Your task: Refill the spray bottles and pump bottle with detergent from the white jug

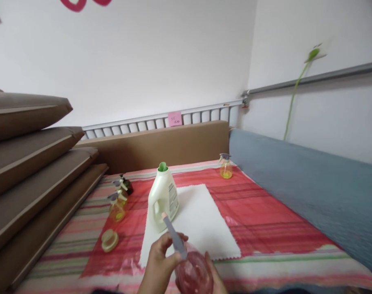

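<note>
A pink see-through spray bottle point(194, 274) with a grey spray head is held low in front of me. My left hand point(163, 255) closes its fingers around the grey spray head, whose nozzle points up and left. Around the right side of the bottle's round body wraps my right hand point(216, 275), partly hidden by it. Just beyond, a white jug point(161, 196) with a green spout stands upright on a white cloth point(201, 216). A pale yellow cap point(109, 240) lies left of the cloth.
Spray bottles with yellow liquid stand at left point(117, 213) and far right point(226, 169), with a dark bottle point(127, 185) behind the left ones. Brown cushions point(35, 163) are stacked at left. A blue-grey padded side point(296, 175) borders the right.
</note>
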### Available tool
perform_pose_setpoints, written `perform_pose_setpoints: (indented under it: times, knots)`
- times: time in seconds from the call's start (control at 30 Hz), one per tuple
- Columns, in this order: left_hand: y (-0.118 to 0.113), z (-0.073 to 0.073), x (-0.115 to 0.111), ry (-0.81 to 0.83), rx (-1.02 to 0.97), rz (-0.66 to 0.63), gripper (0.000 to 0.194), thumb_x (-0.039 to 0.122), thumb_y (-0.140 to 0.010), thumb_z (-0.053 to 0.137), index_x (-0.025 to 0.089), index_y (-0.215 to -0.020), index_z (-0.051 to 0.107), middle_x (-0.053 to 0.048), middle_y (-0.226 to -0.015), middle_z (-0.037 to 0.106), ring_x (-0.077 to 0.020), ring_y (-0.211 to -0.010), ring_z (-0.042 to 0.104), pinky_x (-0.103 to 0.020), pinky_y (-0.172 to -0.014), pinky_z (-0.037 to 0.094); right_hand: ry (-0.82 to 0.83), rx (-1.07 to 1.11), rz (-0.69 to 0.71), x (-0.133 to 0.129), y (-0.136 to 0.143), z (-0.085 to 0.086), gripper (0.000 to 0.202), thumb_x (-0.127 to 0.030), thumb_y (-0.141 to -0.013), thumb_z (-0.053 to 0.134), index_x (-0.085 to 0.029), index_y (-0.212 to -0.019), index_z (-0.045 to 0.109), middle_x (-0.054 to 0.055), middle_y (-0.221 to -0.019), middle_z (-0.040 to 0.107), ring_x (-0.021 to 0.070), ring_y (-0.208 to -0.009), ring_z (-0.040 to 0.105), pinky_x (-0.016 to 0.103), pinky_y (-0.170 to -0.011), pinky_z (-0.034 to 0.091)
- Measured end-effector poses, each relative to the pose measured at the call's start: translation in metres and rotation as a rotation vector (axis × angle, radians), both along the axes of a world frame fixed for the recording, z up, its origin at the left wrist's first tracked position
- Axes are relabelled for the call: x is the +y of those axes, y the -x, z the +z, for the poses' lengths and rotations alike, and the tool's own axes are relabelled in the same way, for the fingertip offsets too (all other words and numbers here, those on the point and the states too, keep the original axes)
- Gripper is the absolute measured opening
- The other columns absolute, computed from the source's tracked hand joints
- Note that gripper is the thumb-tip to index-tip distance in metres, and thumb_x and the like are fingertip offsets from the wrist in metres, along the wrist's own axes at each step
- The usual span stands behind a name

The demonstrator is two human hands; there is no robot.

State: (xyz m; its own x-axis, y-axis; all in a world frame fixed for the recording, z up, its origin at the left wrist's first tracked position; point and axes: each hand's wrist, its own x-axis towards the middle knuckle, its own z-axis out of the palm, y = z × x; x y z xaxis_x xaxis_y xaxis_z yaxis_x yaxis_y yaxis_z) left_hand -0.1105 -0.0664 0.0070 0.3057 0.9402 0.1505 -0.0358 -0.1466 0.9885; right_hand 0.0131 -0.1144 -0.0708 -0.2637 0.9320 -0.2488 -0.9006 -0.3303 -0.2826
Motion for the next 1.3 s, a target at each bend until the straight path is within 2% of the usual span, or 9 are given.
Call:
perform_pose_setpoints:
  times: [0.1,0.2,0.27,0.4,0.57,0.73,0.87,1.1,1.3]
  knots:
    - [0.004,0.005,-0.003,0.014,-0.011,-0.013,0.028,0.034,-0.068,0.071,0.019,-0.091,0.069,-0.007,-0.096,0.069,-0.0239,-0.089,0.059,-0.033,-0.082,0.044,0.093,0.093,0.065,0.0,0.002,-0.009,0.036,-0.048,-0.079,0.06,-0.015,-0.091,0.067,0.007,-0.083,0.074,0.019,-0.072,0.067,0.03,-0.062,0.052]
    - [0.01,0.006,-0.004,0.113,-0.061,-0.181,0.038,0.034,-0.077,0.062,0.022,-0.113,0.061,-0.008,-0.115,0.063,-0.0236,-0.1,0.056,-0.035,-0.087,0.041,0.14,0.063,0.098,-0.004,0.0,-0.013,0.04,-0.049,-0.08,0.059,-0.015,-0.098,0.065,0.01,-0.087,0.074,0.0217,-0.073,0.068,0.032,-0.062,0.052]
    - [0.011,0.003,-0.002,0.105,-0.084,-0.227,0.036,0.034,-0.074,0.065,0.018,-0.106,0.065,-0.009,-0.108,0.065,-0.0253,-0.101,0.055,-0.035,-0.087,0.041,0.159,0.029,0.086,-0.006,0.0,-0.012,0.041,-0.052,-0.079,0.059,-0.015,-0.095,0.066,0.01,-0.084,0.074,0.0227,-0.072,0.068,0.032,-0.06,0.051]
    - [0.008,-0.005,0.004,0.066,-0.124,-0.031,0.029,0.031,-0.063,0.075,0.016,-0.085,0.066,-0.006,-0.084,0.068,-0.0216,-0.082,0.056,-0.03,-0.076,0.042,0.161,0.008,0.061,-0.007,0.001,-0.006,0.04,-0.05,-0.078,0.061,-0.014,-0.095,0.065,0.01,-0.084,0.073,0.0215,-0.072,0.067,0.032,-0.061,0.05]
    - [0.007,-0.005,0.002,0.112,-0.118,-0.026,0.024,0.034,-0.074,0.065,0.017,-0.092,0.064,-0.008,-0.098,0.068,-0.0196,-0.081,0.056,-0.029,-0.072,0.041,0.19,-0.018,0.079,-0.006,0.002,-0.006,0.041,-0.051,-0.079,0.059,-0.014,-0.098,0.064,0.009,-0.084,0.074,0.021,-0.07,0.067,0.032,-0.061,0.05]
    - [0.012,0.012,0.002,0.114,-0.395,0.108,0.023,0.036,-0.076,0.065,0.018,-0.091,0.063,-0.007,-0.091,0.069,-0.0244,-0.097,0.059,-0.041,-0.093,0.038,0.185,0.011,0.108,-0.004,-0.002,-0.012,0.045,-0.049,-0.08,0.059,-0.012,-0.106,0.062,0.011,-0.092,0.073,0.0224,-0.074,0.068,0.033,-0.062,0.052]
    - [0.013,0.03,-0.002,0.103,-0.562,0.113,0.019,0.028,-0.075,0.069,0.018,-0.091,0.063,-0.003,-0.089,0.069,-0.0227,-0.098,0.061,-0.047,-0.1,0.036,0.187,0.055,0.128,-0.003,-0.004,-0.011,0.045,-0.048,-0.081,0.059,-0.012,-0.108,0.061,0.01,-0.09,0.074,0.0223,-0.072,0.068,0.033,-0.06,0.052]
    - [0.02,0.046,-0.009,0.004,-0.658,0.18,0.017,0.027,-0.074,0.07,0.019,-0.087,0.064,-0.003,-0.09,0.067,-0.0202,-0.092,0.062,-0.043,-0.097,0.041,0.196,0.034,0.091,-0.006,-0.004,-0.003,0.041,-0.048,-0.081,0.058,-0.013,-0.101,0.064,0.009,-0.087,0.074,0.0215,-0.071,0.068,0.032,-0.06,0.052]
    - [0.023,0.055,-0.011,0.034,-0.625,0.213,0.017,0.025,-0.068,0.073,0.019,-0.076,0.059,0.004,-0.069,0.052,-0.0103,-0.066,0.053,-0.035,-0.081,0.048,0.154,0.063,0.12,-0.003,-0.006,-0.011,0.04,-0.044,-0.084,0.056,-0.013,-0.109,0.062,0.01,-0.095,0.073,0.0223,-0.078,0.069,0.031,-0.06,0.054]
